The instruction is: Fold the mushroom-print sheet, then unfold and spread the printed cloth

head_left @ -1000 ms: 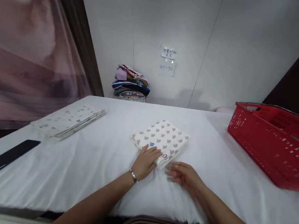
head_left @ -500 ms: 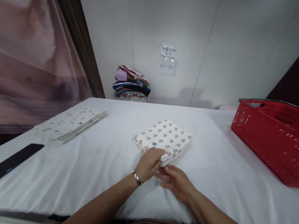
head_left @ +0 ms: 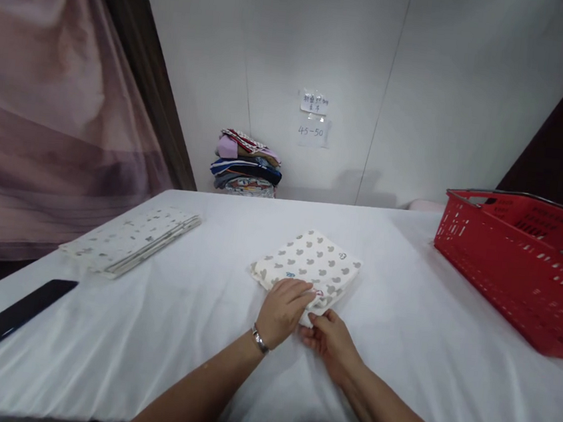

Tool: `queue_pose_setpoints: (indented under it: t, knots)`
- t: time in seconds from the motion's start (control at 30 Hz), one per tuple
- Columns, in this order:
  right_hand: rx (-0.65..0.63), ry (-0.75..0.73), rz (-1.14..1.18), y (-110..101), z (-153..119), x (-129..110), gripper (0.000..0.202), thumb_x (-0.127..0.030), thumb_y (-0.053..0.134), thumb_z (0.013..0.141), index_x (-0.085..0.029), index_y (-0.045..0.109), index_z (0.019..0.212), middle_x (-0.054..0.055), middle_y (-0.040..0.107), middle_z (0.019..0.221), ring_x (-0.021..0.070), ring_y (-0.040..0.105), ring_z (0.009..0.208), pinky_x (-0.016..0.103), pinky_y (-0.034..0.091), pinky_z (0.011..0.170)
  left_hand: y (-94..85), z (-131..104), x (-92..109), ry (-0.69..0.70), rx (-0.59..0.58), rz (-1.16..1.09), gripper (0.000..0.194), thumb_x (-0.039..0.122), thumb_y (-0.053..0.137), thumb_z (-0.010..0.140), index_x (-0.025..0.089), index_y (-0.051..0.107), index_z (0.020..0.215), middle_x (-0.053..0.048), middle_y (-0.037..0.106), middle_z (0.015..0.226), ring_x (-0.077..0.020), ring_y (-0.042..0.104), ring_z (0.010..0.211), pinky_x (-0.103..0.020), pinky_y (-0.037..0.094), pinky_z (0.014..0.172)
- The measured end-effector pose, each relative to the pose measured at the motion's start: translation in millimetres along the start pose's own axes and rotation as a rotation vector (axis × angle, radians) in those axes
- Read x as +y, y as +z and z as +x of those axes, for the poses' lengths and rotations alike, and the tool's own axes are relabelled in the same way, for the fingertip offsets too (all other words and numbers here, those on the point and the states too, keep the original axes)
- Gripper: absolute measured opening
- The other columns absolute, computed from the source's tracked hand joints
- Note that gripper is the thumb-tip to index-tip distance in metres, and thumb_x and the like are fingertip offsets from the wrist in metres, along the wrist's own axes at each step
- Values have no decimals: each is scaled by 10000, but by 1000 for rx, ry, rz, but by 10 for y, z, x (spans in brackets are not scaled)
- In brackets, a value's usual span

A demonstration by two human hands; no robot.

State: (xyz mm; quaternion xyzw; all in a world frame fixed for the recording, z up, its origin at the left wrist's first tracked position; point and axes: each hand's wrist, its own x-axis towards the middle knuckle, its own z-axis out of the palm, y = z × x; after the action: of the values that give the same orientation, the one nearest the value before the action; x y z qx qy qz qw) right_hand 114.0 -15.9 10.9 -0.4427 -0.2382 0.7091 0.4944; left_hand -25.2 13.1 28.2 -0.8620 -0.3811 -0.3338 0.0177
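A folded white cloth with grey animal prints [head_left: 314, 258] lies at the middle of the white-covered table [head_left: 227, 245], one corner toward me. My left hand [head_left: 284, 308], with a silver watch or bracelet on the wrist, rests on the cloth's near left edge, its fingers together over the fabric. At the near corner, my right hand [head_left: 328, 337] pinches the cloth's edge between thumb and fingers; its lower fingers are curled beneath and partly hidden.
At the left lies a folded patterned cloth [head_left: 130, 242], with a flat black object [head_left: 11, 317] nearer me. A red basket [head_left: 517, 269] stands at the right. Folded clothes [head_left: 247, 165] are stacked beyond the far edge, below two paper signs [head_left: 312, 132] on the wall.
My right hand's fingers have closed onto the near corner of the cloth, where they were spread before. My left hand has barely moved. The view has tilted slightly.
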Motion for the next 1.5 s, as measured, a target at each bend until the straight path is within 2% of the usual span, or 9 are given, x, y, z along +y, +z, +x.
queue_pose_setpoints:
  t: [0.2,0.4,0.63,0.97,1.07,1.13,1.23,1.3,1.5]
  knots:
    - [-18,3,33,-27,-76,-22,303,-246,690,612,-171,500,836,7,619,786,110,594,600,178,423,460,-20,-146,106,49,-140,-63,434,124,357,818,209,441,1234,-65,554,1179,-169,465,1113,-420,301,1006]
    - [-7,-64,-17,17,-61,-30,278,-308,666,633,-168,490,795,-32,560,606,73,503,469,154,265,363,-66,-121,88,55,-72,53,464,84,344,807,209,420,1247,-47,514,1240,-171,405,1190,-422,270,1035]
    - [10,-78,-60,-15,-45,-37,256,-323,649,640,-168,480,754,-61,483,525,51,415,417,157,192,355,-60,-204,122,122,-166,127,691,19,368,692,163,235,1355,-66,374,1357,-201,283,1272,-465,212,1062]
    - [-125,-73,-23,-25,-128,-233,365,-365,666,650,-204,530,947,-12,603,777,57,486,479,165,270,390,85,76,-8,81,128,164,470,55,390,745,160,446,1199,-72,576,1141,-166,501,1065,-382,333,987]
    - [-115,-132,-207,-289,-59,-336,413,-339,642,657,-207,527,1030,35,630,889,95,529,534,191,331,419,25,155,-53,65,102,130,489,31,381,736,176,438,1200,-58,579,1131,-160,503,1056,-379,330,991]
    - [15,-322,-435,-550,74,-443,414,-308,612,655,-209,527,1048,48,623,949,139,564,632,230,400,475,-15,197,-81,45,108,121,505,24,378,734,181,421,1211,-59,577,1127,-164,503,1055,-385,332,989]
    - [226,-670,-898,-933,339,-650,531,-255,539,676,-255,450,1199,48,508,1205,217,515,1003,346,460,754,-53,250,-110,13,144,121,519,33,381,741,180,388,1239,-67,569,1133,-181,497,1061,-400,342,980]
    - [231,-794,-1207,-1094,515,-774,636,-213,497,697,-264,331,1309,40,361,1351,221,347,1209,398,356,946,-65,277,-121,-5,161,121,538,39,377,744,188,364,1260,-68,564,1140,-190,498,1059,-407,353,968]
    - [109,-944,-1703,-1059,963,-927,693,-167,471,717,-175,234,1369,96,172,1440,242,137,1311,421,249,1012,-94,339,-166,-54,167,68,546,49,375,758,207,338,1279,-69,541,1170,-201,488,1073,-398,384,934]
